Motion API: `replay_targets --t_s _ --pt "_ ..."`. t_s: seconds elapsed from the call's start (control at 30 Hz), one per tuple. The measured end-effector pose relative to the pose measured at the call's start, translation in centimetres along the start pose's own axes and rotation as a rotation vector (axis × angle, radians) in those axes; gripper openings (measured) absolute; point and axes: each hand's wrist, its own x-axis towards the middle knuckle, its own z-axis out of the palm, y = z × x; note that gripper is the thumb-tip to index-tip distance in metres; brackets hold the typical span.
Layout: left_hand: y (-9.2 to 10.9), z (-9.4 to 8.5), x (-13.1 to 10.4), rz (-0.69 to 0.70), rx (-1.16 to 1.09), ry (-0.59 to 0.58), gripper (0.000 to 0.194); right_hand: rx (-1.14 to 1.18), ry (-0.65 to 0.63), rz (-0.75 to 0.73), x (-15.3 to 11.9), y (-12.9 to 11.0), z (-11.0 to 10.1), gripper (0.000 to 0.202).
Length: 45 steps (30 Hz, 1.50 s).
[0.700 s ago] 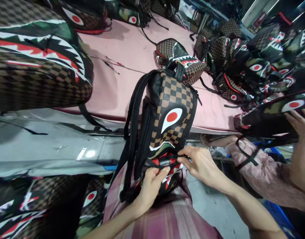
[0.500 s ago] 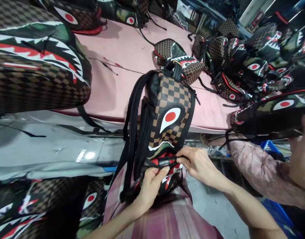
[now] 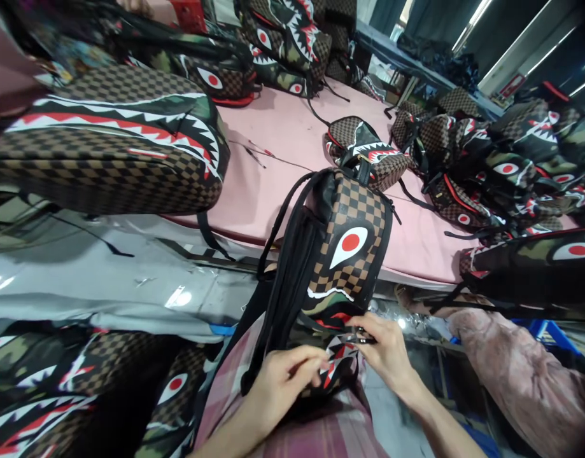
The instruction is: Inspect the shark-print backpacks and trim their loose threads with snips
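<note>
A brown-and-black checkered backpack (image 3: 354,210) with a red-and-white eye and a shark mouth leans upright between my lap and the table edge. Over its lower front, my right hand (image 3: 385,346) is closed round a small dark, shiny tool that looks like thread snips (image 3: 361,335). My left hand (image 3: 289,381) hovers just left of the shark mouth, thumb and fingers pinched together. Whatever may be between those fingertips is too small to make out. Black shoulder straps (image 3: 285,286) hang down the backpack's left side.
A large checkered shark bag (image 3: 130,146) lies on the pink table (image 3: 268,121) at left. Many similar bags (image 3: 507,146) are heaped at right. More bags (image 3: 105,362) stand below left. A co-worker's pink sleeve (image 3: 516,369) is close on the right.
My left hand has come off the mouth opening, its fingers now pinched. My right hand has shifted slightly down and right, and the shiny tool shows in it. The view has swung left.
</note>
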Motion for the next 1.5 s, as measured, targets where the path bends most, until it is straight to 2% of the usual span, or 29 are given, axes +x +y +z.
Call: replay_targets --t_s 0.07,0.13,0.17,0.23,0.3,0.4,0.57,0.67,0.77,0.87,0.97,1.13,1.3,1.37,1.5 --pt "-0.4 -1.5 -0.4 0.02 0.051 0.205 0.028 -0.045 0.106 0.029 0.8 0.5 0.4 0.012" --pt "-0.3 -2.8 0.3 0.088 0.109 0.424 0.026 -0.126 0.221 0.094 1.7 0.9 1.0 0.015" --pt "-0.1 -3.4 1.0 0.138 0.143 0.499 0.025 -0.156 0.256 0.118 2.2 1.1 1.2 0.017" --pt "0.8 -4.3 3.0 0.261 0.182 0.571 0.024 -0.144 0.268 0.129 2.6 1.6 1.2 0.018" --pt "1.7 -4.8 4.8 0.36 0.204 0.559 0.024 -0.069 0.238 0.115 2.6 2.0 0.6 0.015" --pt "2.5 -5.1 6.6 0.472 0.262 0.484 0.022 -0.042 0.237 0.077 2.0 1.6 -1.4 0.018" --pt "2.2 -5.8 7.6 0.631 0.321 0.457 0.014 -0.326 0.193 -0.056 3.0 -2.3 -4.4 0.035" --pt "2.0 -6.2 7.8 0.747 0.384 0.416 0.013 -0.503 0.161 -0.164 4.7 -5.0 -4.7 0.023" --pt "2.0 -6.2 7.8 0.838 0.522 0.448 0.015 -0.681 0.143 -0.291 6.3 -7.2 -4.2 0.018" --pt "1.8 -5.8 7.6 0.833 0.626 0.514 0.017 -0.851 0.074 -0.323 7.6 -8.8 -3.4 0.019" --pt "1.4 -5.3 7.6 0.804 0.63 0.547 0.018 -0.953 -0.024 -0.303 8.7 -9.7 -2.3 0.015" --pt "0.8 -5.2 7.9 0.809 0.623 0.594 0.019 -1.021 -0.142 -0.297 10.1 -10.4 -1.1 0.005" --pt "0.4 -5.1 8.5 0.834 0.61 0.649 0.019 -1.079 -0.204 -0.33 10.7 -11.9 -0.4 0.013" --pt "0.4 -4.8 8.7 0.813 0.59 0.65 0.017 -1.086 -0.226 -0.358 10.9 -12.4 -0.2 0.015" --pt "1.0 -5.0 8.3 0.728 0.511 0.576 0.016 -1.063 -0.269 -0.386 11.2 -12.3 -0.6 0.013"
